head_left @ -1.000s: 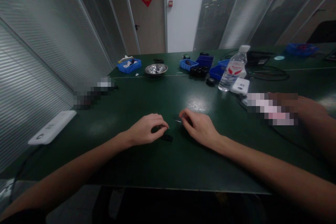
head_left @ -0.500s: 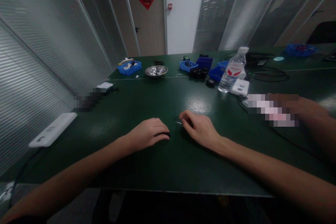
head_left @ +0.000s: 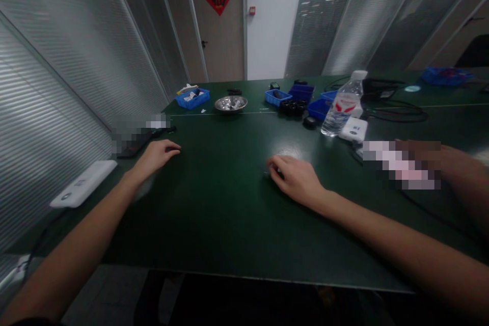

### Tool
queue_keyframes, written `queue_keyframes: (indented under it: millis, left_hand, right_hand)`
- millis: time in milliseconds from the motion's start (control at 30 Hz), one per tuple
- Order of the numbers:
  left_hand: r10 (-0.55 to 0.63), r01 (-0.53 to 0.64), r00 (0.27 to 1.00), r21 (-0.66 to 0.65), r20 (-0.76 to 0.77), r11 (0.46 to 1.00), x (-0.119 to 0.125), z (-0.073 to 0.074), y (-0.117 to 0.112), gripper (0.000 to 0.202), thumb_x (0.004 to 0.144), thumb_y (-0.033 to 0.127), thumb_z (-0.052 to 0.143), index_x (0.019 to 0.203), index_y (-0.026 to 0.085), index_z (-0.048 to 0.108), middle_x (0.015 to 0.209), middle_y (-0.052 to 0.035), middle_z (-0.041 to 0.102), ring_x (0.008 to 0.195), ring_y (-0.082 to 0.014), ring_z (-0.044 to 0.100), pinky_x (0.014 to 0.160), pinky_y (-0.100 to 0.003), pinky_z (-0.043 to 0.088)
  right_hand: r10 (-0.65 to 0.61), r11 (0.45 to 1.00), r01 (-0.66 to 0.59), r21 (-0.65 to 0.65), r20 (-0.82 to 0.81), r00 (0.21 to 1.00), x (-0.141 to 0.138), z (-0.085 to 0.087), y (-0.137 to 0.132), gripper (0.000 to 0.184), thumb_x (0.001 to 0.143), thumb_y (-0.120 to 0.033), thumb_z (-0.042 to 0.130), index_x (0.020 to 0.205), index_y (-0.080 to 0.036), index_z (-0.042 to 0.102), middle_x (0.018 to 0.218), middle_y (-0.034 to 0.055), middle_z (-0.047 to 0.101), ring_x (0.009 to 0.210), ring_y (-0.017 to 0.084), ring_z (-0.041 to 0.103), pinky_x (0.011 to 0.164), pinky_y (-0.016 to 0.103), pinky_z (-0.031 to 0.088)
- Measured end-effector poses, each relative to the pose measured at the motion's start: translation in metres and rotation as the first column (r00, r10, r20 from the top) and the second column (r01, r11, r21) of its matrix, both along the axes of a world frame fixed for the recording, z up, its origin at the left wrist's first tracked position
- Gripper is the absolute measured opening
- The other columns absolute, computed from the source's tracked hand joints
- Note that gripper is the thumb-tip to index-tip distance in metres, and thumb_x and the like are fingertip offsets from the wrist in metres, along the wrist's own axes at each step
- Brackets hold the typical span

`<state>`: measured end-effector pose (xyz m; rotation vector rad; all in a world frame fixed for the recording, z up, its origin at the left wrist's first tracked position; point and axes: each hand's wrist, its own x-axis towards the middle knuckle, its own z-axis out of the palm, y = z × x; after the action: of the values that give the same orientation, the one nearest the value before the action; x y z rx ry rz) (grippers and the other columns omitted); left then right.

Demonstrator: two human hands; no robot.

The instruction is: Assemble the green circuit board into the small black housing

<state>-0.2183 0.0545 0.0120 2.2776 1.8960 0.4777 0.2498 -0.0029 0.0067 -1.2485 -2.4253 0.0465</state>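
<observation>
My left hand (head_left: 158, 155) is stretched out over the left side of the dark green table (head_left: 214, 214). Its fingers are drawn together toward the thumb; whatever lies between them is too small to make out. Close beyond it are a blurred-out dark object (head_left: 133, 140) and a small black item (head_left: 171, 129). Near the table's middle, my right hand (head_left: 296, 178) rests with curled fingers, thumb and forefinger pinched. A faint, thin, clear piece shows at those fingertips, but its kind cannot be told.
White power banks or boxes lie left (head_left: 83, 183) and right (head_left: 353, 129). A water bottle (head_left: 343, 104) stands by blue bins (head_left: 319, 108). Farther back are a metal bowl (head_left: 231, 104) and a blue basket (head_left: 193, 99). Another person's hand (head_left: 456, 163) is at right, beside a blurred-out object.
My left hand has moved from the middle, beside my right hand, out to the far left. The right hand stays about where it was, fingers still curled. The view has shifted slightly.
</observation>
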Motion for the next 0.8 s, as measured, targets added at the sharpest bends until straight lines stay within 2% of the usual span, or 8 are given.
queue_keyframes:
  millis: [100, 233, 367, 500, 667, 800]
  left_hand:
    - [0.079, -0.082, 0.995, -0.05, -0.067, 0.995, -0.031, 0.001, 0.007, 0.041, 0.087, 0.05, 0.061, 0.11, 0.02, 0.078, 0.121, -0.0101, 0.074, 0.113, -0.0325, 0.067, 0.104, -0.043, 0.048]
    - [0.124, -0.136, 0.986, -0.104, -0.115, 0.985, -0.054, 0.006, 0.008, 0.04, 0.083, 0.049, 0.063, 0.106, 0.021, 0.079, 0.119, -0.0094, 0.075, 0.11, -0.0333, 0.068, 0.099, -0.042, 0.05]
    - [0.184, -0.194, 0.978, -0.108, -0.095, 0.975, -0.062, 0.008, 0.005, 0.045, 0.08, 0.052, 0.066, 0.111, 0.021, 0.078, 0.116, -0.0092, 0.076, 0.105, -0.0315, 0.069, 0.092, -0.039, 0.052]
    - [0.245, -0.248, 0.968, -0.044, -0.059, 0.968, -0.067, 0.004, 0.005, 0.052, 0.079, 0.056, 0.068, 0.114, 0.018, 0.077, 0.115, -0.0107, 0.076, 0.101, -0.0307, 0.069, 0.088, -0.038, 0.053]
    - [0.23, -0.227, 0.971, 0.046, -0.063, 0.973, -0.071, -0.002, 0.007, 0.045, 0.082, 0.054, 0.067, 0.109, 0.02, 0.079, 0.116, -0.0085, 0.076, 0.101, -0.0298, 0.069, 0.09, -0.037, 0.052]
    - [0.242, -0.24, 0.968, 0.041, -0.07, 0.97, -0.076, -0.005, 0.009, 0.039, 0.084, 0.05, 0.066, 0.107, 0.022, 0.081, 0.113, -0.0075, 0.077, 0.097, -0.0287, 0.071, 0.087, -0.035, 0.052]
  right_hand:
    - [-0.038, 0.999, 0.037, 0.016, 0.071, 0.997, 0.01, 0.001, 0.013, 0.018, 0.099, -0.026, 0.052, 0.111, -0.022, 0.064, 0.105, 0.0072, 0.071, 0.086, 0.021, 0.063, 0.065, 0.029, 0.038]
    - [-0.09, 0.994, 0.092, -0.058, 0.032, 0.995, 0.017, 0.0, 0.02, 0.019, 0.1, -0.029, 0.051, 0.109, -0.023, 0.066, 0.105, 0.005, 0.072, 0.08, 0.019, 0.063, 0.064, 0.029, 0.037]
    - [-0.08, 0.996, 0.082, -0.046, 0.046, 0.996, 0.016, -0.002, 0.019, 0.019, 0.1, -0.029, 0.051, 0.109, -0.024, 0.067, 0.107, 0.0051, 0.071, 0.085, 0.02, 0.064, 0.062, 0.029, 0.036]
    - [-0.063, 0.997, 0.066, -0.043, 0.056, 0.996, 0.014, -0.001, 0.016, 0.018, 0.1, -0.028, 0.051, 0.107, -0.024, 0.067, 0.105, 0.0043, 0.071, 0.086, 0.02, 0.064, 0.064, 0.029, 0.037]
    - [-0.069, 0.997, 0.071, -0.04, 0.067, 0.995, 0.014, -0.001, 0.015, 0.018, 0.1, -0.028, 0.051, 0.106, -0.023, 0.067, 0.105, 0.0039, 0.071, 0.087, 0.019, 0.064, 0.065, 0.029, 0.036]
    - [-0.07, 0.997, 0.073, -0.036, 0.071, 0.995, 0.014, -0.001, 0.016, 0.019, 0.101, -0.028, 0.05, 0.106, -0.024, 0.067, 0.106, 0.0033, 0.071, 0.087, 0.019, 0.064, 0.065, 0.028, 0.036]
